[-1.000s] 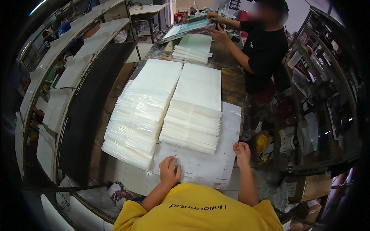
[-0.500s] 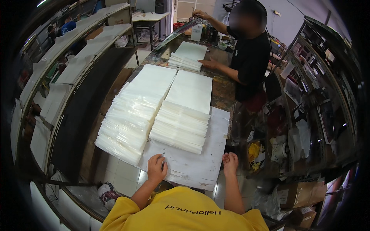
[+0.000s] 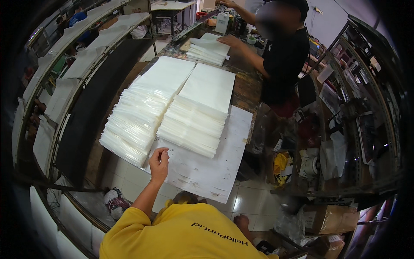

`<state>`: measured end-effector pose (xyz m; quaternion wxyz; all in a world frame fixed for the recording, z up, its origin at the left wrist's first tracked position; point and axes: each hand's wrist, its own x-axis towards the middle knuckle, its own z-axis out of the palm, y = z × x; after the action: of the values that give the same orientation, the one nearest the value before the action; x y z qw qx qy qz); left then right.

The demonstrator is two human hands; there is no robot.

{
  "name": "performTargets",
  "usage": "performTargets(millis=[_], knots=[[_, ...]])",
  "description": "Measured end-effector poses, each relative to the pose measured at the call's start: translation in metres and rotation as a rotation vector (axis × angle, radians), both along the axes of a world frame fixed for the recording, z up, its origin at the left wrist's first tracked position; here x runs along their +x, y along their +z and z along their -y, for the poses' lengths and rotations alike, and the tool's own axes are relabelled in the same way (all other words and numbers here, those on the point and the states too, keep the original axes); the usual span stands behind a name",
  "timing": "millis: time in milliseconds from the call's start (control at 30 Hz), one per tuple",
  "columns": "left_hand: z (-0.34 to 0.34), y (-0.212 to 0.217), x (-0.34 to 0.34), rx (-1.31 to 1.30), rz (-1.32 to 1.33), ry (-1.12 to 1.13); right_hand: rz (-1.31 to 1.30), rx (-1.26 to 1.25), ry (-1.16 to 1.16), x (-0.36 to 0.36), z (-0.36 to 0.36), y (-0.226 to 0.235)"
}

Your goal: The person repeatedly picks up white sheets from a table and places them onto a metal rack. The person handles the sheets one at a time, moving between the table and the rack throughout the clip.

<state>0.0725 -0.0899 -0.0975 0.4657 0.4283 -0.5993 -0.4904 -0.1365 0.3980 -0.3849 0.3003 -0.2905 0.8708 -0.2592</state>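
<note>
My left hand (image 3: pixel 158 165) is raised at the near left edge of a pale board (image 3: pixel 200 172), its fingers loosely bent and apart, with nothing visible in them. Just beyond it lie two fanned stacks of white sheets. The left stack (image 3: pixel 129 125) is glossy like plastic film; the right stack (image 3: pixel 189 125) lies close beside it. Each spreads toward me in stepped layers, with a flat sheet at its far end. My right hand (image 3: pixel 242 221) hangs low beside my body, away from the board; its fingers are too unclear to read.
Across the table (image 3: pixel 248 90), a person in black (image 3: pixel 284 60) rests one hand on another pile of white sheets (image 3: pixel 207 49) and holds up a hinged frame (image 3: pixel 196 29) with the other. Shelving (image 3: pixel 82 64) with white sheets flanks the left; a cluttered rack (image 3: pixel 345 99) and cardboard box (image 3: pixel 330 218) flank the right.
My right hand has dropped from beside the board's right edge to low by my body. My left hand has shifted left. The other person's hand has moved farther up their sheet pile.
</note>
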Motion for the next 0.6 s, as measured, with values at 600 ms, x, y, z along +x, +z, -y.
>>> performTargets(millis=[600], knots=[[0.261, 0.067, -0.109, -0.903, 0.580, -0.077, 0.632, -0.243, -0.949, -0.004, 0.052, 0.069]])
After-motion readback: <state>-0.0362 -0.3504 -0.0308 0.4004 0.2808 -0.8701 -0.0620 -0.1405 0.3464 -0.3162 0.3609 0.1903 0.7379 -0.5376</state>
